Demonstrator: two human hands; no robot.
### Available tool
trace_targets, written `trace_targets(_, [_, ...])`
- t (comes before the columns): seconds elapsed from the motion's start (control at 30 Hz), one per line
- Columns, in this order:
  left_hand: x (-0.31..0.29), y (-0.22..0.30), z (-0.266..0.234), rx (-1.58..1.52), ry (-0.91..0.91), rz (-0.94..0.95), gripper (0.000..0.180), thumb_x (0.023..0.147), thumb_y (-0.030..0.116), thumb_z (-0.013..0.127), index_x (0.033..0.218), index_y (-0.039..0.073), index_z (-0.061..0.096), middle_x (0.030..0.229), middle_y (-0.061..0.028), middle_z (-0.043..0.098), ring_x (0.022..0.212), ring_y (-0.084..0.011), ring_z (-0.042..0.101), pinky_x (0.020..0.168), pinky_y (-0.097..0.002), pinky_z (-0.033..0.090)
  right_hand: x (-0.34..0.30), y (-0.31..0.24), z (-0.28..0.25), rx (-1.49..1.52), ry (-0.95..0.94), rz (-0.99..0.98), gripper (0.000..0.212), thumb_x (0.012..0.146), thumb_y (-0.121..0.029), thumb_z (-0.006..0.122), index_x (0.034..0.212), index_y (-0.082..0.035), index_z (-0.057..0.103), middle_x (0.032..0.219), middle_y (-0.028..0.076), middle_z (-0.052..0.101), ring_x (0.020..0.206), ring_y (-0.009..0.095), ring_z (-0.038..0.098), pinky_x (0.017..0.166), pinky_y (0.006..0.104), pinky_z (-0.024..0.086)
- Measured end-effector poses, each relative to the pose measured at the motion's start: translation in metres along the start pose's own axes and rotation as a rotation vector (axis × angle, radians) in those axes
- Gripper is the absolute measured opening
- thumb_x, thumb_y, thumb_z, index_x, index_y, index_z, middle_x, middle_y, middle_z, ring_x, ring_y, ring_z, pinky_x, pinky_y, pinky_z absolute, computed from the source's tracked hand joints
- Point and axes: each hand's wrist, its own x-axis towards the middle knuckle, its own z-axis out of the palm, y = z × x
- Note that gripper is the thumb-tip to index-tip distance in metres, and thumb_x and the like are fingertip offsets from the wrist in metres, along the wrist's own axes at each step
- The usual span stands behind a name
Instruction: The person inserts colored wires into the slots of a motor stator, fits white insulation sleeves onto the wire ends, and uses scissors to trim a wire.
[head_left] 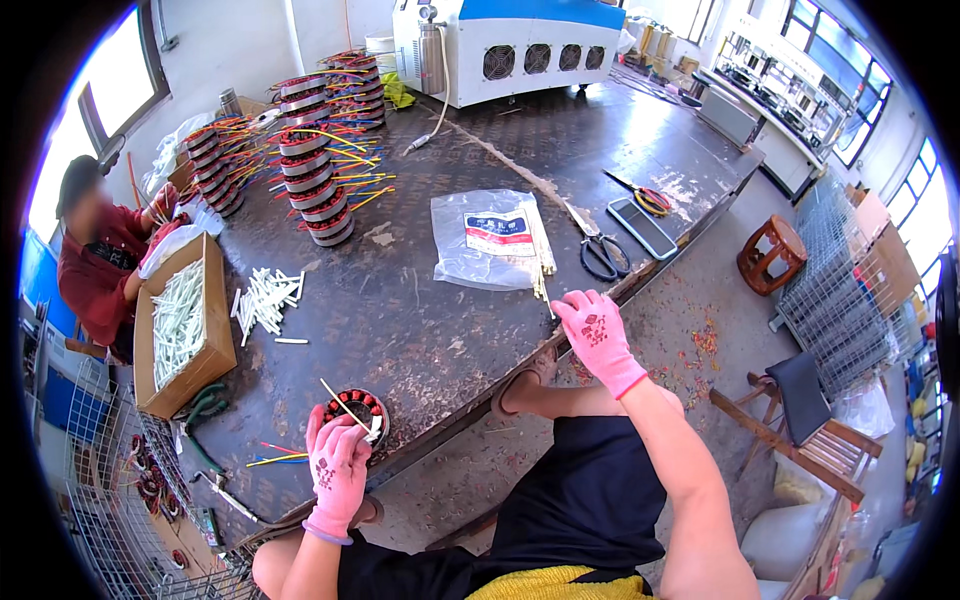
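My left hand (pixel 338 465), in a pink glove, grips the near-left side of a small ring-shaped motor stator (pixel 378 395) with red windings, which lies on the table. A cream cable tie (pixel 343 399) slants up out of the stator beside a white piece (pixel 376 428). Red, yellow and blue wires (pixel 280 459) trail to its left. My right hand (pixel 597 338), gloved alike, is closed at the table edge, its fingertips pinching the end of a thin cable tie (pixel 549 303). More cream cable ties (pixel 543 250) stick out of a clear plastic bag (pixel 484 240).
Black scissors (pixel 600 250), red-handled snips (pixel 650 200) and a phone (pixel 643 228) lie beyond my right hand. White tubes (pixel 268 300) are heaped near a cardboard box (pixel 218 345). Stacked stators (pixel 318 190) stand farther back. Another person (pixel 100 255) sits at left; a machine (pixel 515 50) stands behind.
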Motion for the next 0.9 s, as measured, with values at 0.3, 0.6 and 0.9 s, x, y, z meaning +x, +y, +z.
trace_targets(0.3, [0.004,-0.011,-0.008,-0.028,0.035,0.006,0.032,0.063,0.001,0.072,0.092,0.009,0.064,0.092,-0.0060,0.068,0.102,-0.0283,0.065,0.103,-0.0491,0.043,0.001,0.006,0.006,0.121,-0.052,-0.199,0.037,0.079,-0.020,0.070,0.116,-0.014,0.067,0.115,0.007,0.062,0.109,0.032,0.056,0.095,0.0430,0.044])
trace_targets(0.6, [-0.012,-0.019,-0.001,-0.067,0.117,0.087,0.029,0.075,0.013,0.074,0.101,0.008,0.062,0.094,-0.0072,0.065,0.103,-0.0254,0.064,0.114,-0.0508,0.036,-0.005,0.018,0.014,0.178,0.022,-0.330,0.017,0.074,-0.005,0.068,0.090,-0.007,0.061,0.096,0.008,0.059,0.091,0.030,0.056,0.078,0.0436,0.046])
trace_targets(0.9, [-0.021,-0.017,0.019,-0.107,0.152,0.028,0.021,0.076,0.012,0.072,0.093,0.012,0.060,0.088,-0.0048,0.060,0.098,-0.0237,0.061,0.113,-0.0499,0.037,-0.024,-0.048,-0.058,0.602,0.114,-0.270,0.016,0.089,-0.007,0.071,0.103,-0.001,0.066,0.110,0.016,0.067,0.099,0.032,0.066,0.090,0.0410,0.051])
